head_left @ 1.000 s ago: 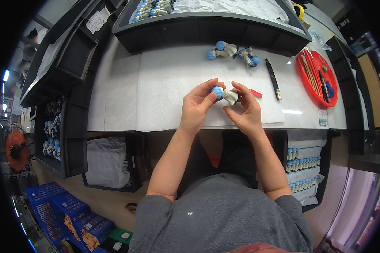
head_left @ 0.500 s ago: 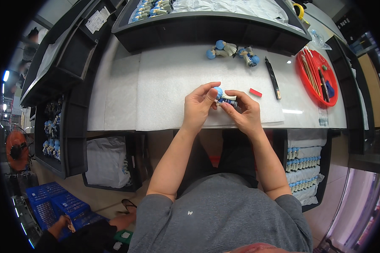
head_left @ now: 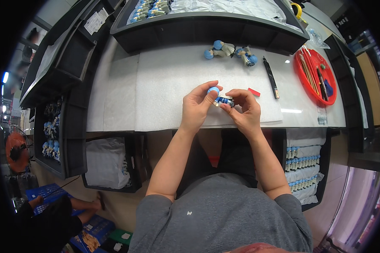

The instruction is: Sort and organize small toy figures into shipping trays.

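Between my two hands, above the white foam sheet [head_left: 164, 92], lies a small blue-haired figurine [head_left: 223, 100] with a dark blue and white body. My left hand [head_left: 196, 105] is closed on its head end, thumb and fingers pinching it. My right hand [head_left: 245, 110] pinches the leg end between thumb and fingers. A small red block [head_left: 254, 92] sits just beyond the right hand. Farther back, several similar figurines [head_left: 219, 49] lie on their sides. To their right is a black pen-like tool [head_left: 271, 78].
A black crate [head_left: 207, 31] with figurines on white wrapping stands at the back. At the right is a red basket [head_left: 297, 74] of brushes. More crates stand left [head_left: 74, 139] and below right [head_left: 321, 185]. A co-worker's arm [head_left: 86, 208] shows at the lower left.
The figurine has turned in my hands, now showing more of its dark blue side, and its head has shifted slightly left. The co-worker at the lower left has moved.
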Motion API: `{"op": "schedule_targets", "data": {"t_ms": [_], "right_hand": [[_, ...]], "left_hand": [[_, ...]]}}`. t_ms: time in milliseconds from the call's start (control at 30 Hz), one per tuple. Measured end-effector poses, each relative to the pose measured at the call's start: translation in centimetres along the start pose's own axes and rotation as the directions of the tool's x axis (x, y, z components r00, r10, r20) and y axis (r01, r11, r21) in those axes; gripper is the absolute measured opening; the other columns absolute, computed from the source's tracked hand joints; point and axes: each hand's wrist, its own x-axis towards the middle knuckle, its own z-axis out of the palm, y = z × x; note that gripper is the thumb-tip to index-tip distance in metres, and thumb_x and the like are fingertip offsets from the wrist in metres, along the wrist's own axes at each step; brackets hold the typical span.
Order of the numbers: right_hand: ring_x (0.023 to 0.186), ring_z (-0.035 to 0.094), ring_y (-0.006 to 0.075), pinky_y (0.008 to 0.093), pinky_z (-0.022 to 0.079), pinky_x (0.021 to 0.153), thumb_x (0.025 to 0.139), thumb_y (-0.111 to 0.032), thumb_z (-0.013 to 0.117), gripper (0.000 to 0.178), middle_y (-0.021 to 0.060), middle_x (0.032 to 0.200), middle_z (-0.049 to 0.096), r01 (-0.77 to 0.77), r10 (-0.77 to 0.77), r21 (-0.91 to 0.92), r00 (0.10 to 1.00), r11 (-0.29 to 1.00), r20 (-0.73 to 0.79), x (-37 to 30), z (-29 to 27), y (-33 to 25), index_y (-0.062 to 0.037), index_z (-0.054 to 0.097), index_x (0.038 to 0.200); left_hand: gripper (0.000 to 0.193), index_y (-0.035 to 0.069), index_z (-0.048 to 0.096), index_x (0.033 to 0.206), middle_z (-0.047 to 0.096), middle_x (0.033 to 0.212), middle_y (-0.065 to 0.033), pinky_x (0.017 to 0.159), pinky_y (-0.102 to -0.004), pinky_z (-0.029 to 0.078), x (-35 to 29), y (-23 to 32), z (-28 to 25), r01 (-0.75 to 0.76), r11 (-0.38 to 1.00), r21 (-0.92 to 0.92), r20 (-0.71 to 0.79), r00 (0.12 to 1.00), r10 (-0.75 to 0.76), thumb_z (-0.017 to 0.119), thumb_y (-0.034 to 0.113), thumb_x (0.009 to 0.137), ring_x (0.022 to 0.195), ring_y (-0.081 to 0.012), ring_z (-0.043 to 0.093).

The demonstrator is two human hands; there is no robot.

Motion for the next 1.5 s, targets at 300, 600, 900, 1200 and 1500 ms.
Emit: {"op": "schedule_targets", "data": {"t_ms": [300, 600, 900, 1200, 1500], "right_hand": [[0.091, 0.054, 0.0245, 0.0292, 0.042, 0.076, 0.072, 0.003, 0.057, 0.022, 0.0133, 0.097, 0.056, 0.073, -0.187, -0.496, 0.965, 0.865, -0.184, 1.2, -2.5, -1.8, -0.0002, 0.056, 0.094], [0.079, 0.056, 0.0235, 0.0303, 0.045, 0.069, 0.07, 0.0, 0.062, 0.013, 0.0089, 0.079, 0.061, -0.095, 0.008, -0.674, 0.991, 0.733, -0.13, 0.9, -4.6, -0.8, -0.001, 0.062, 0.083], [0.065, 0.058, 0.0105, 0.0219, 0.046, 0.061, 0.072, 0.004, 0.06, 0.014, 0.0072, 0.075, 0.062, -0.265, 0.178, -0.274, 0.936, 0.924, -0.304, 1.5, -2.7, -1.1, 0.0011, 0.061, 0.086], [0.064, 0.058, 0.0138, 0.0259, 0.045, 0.057, 0.075, 0.006, 0.052, 0.017, 0.0083, 0.067, 0.058, -0.231, 0.118, -0.502, 0.962, 0.833, -0.247, 3.7, -2.8, 0.4, -0.0007, 0.053, 0.091], [0.091, 0.051, 0.0149, 0.0258, 0.042, 0.073, 0.085, -0.011, 0.054, 0.023, 0.0094, 0.1, 0.055, -0.038, 0.046, -0.118, 0.997, 0.992, 0.064, 1.5, -1.8, -2.2, 0.0013, 0.054, 0.104]], "left_hand": [[0.035, 0.0, 0.054, 0.106, 0.054, 0.103, -0.0073, 0.082, -0.0275, 0.045, -0.2, 0.0, 0.3, -0.093, 0.987, 0.132, -0.002, 0.996, 0.094, 0.061, -0.007, 0.073, 0.093, -0.0134, 0.052], [0.038, 0.002, 0.058, 0.098, 0.055, 0.101, -0.008, 0.08, -0.0266, 0.046, -0.8, -0.1, 0.8, -0.263, 0.828, 0.496, 0.099, 0.964, 0.247, 0.069, -0.005, 0.062, 0.092, -0.0155, 0.054], [0.033, 0.002, 0.058, 0.092, 0.053, 0.103, -0.0077, 0.081, -0.0262, 0.046, -0.3, -0.3, 1.1, -0.247, 0.824, 0.51, 0.128, 0.969, 0.211, 0.07, -0.004, 0.062, 0.092, -0.0141, 0.054], [0.025, 0.004, 0.058, 0.088, 0.056, 0.092, -0.0052, 0.073, -0.0244, 0.044, -0.3, -0.7, 0.2, -0.232, 0.879, 0.416, 0.062, 0.972, 0.227, 0.07, 0.003, 0.066, 0.085, -0.0133, 0.054], [0.025, 0.001, 0.055, 0.099, 0.058, 0.082, -0.0028, 0.063, -0.0206, 0.047, -0.3, -0.5, 0.1, -0.064, 0.996, -0.056, 0.024, 0.998, 0.066, 0.063, 0.013, 0.079, 0.072, -0.0073, 0.054]]}}
